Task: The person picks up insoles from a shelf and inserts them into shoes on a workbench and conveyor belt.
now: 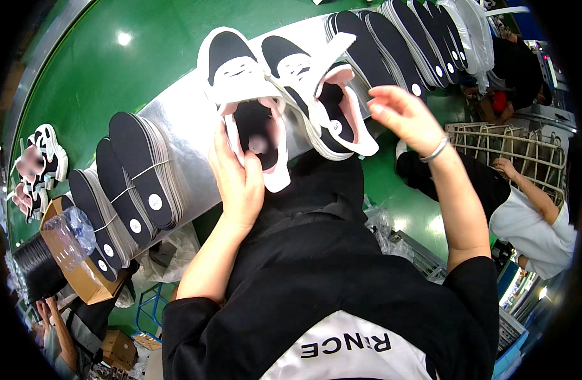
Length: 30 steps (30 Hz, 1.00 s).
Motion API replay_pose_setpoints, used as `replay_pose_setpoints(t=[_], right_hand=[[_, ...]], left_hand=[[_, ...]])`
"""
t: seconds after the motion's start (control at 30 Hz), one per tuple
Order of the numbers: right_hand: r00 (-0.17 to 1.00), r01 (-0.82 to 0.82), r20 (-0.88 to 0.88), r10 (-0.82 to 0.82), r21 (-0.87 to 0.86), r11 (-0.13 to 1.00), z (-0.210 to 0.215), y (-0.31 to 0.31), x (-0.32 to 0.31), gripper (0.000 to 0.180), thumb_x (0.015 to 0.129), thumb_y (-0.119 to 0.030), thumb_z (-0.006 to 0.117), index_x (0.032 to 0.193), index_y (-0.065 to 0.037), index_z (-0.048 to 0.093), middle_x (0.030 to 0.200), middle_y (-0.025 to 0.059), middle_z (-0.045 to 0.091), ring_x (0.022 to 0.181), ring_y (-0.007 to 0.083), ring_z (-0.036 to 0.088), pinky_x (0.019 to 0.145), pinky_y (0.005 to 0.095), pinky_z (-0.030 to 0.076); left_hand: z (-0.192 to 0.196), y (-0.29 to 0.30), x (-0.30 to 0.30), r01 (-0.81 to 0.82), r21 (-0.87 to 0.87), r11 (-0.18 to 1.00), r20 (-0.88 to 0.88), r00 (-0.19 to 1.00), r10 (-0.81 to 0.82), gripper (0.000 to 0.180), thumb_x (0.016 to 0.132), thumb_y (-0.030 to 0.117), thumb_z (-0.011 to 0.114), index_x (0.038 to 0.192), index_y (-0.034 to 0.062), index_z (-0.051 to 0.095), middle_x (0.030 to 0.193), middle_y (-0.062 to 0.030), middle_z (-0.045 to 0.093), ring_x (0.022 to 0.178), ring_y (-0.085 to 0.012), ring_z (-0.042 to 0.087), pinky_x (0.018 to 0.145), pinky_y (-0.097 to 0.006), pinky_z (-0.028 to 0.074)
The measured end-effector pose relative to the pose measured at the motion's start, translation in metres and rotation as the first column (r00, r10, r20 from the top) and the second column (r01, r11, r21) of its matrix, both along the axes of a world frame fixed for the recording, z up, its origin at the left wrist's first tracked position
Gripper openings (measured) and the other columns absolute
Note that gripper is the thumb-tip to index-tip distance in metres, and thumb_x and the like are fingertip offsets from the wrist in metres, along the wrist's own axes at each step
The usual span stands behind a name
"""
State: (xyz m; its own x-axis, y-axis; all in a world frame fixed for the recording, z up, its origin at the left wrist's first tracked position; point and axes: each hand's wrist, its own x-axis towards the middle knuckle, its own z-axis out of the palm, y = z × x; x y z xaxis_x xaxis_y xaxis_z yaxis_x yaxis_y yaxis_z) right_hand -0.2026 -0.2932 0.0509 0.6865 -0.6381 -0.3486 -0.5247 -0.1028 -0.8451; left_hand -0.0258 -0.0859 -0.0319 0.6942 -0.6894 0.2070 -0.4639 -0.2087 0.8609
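Note:
Two white-and-black sneakers with pale pink linings stand side by side, toes pointing away from me, on a silvery bench [183, 104]. My left hand [237, 180] grips the left sneaker [234, 79] by the side of its collar, the thumb near the opening. Inside that shoe it is dark, with a blurred pinkish patch. The right sneaker [360, 120] has its tongue [335, 57] pulled up and forward; a black insole [334, 101] with a round white label shows inside. To the right of it my right hand [405, 117] hovers open, fingers apart and holding nothing.
Tied stacks of black insoles [139, 164] line the bench at left, with more stacks [392, 47] at far right. A cardboard box [82, 272] with clear plastic stands near left. More sneakers [40, 164] lie on the green surface [69, 95]. A co-worker [531, 215] is beside a wire rack [512, 149] at right.

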Motion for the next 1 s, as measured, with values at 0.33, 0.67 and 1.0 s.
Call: replay_pose_setpoints(t=[0.33,0.67,1.0], right_hand=[[0.981,-0.192,0.031,0.193,-0.020,0.981,-0.054,0.063,0.038,0.041,0.080,-0.027,0.051,0.106,0.005,0.046,0.083,0.0173,0.058,0.074,0.0246,0.057,0.069,0.0347,0.044],[0.953,-0.301,-0.100,0.287,-0.448,0.842,-0.026,-0.057,0.102,0.032,0.076,-0.025,0.055,0.097,-0.001,0.058,0.089,0.0179,0.059,0.080,0.0290,0.056,0.072,0.0356,0.045],[0.794,-0.512,-0.538,-0.284,-0.843,0.166,-0.072,-0.242,0.153,0.064,0.069,-0.008,0.055,0.127,-0.018,0.031,0.130,0.0133,0.033,0.121,0.0287,0.029,0.093,0.0459,0.029]], left_hand=[[0.069,-0.033,0.007,0.182,0.541,0.821,0.168,0.933,-0.318,0.085,0.070,0.038,0.064,0.129,-0.0027,0.017,0.075,-0.0186,0.057,0.064,-0.0301,0.060,0.054,-0.036,0.048],[0.079,-0.092,0.185,-0.231,0.475,0.849,0.414,0.910,0.016,0.070,0.073,0.012,0.046,0.133,0.0089,0.011,0.074,-0.0224,0.059,0.067,-0.0394,0.056,0.063,-0.048,0.044],[0.048,-0.152,0.274,-0.203,0.173,0.964,0.795,0.607,-0.015,0.051,0.073,0.015,0.059,0.118,0.0021,0.039,0.104,-0.0149,0.051,0.096,-0.0292,0.049,0.077,-0.038,0.040]])
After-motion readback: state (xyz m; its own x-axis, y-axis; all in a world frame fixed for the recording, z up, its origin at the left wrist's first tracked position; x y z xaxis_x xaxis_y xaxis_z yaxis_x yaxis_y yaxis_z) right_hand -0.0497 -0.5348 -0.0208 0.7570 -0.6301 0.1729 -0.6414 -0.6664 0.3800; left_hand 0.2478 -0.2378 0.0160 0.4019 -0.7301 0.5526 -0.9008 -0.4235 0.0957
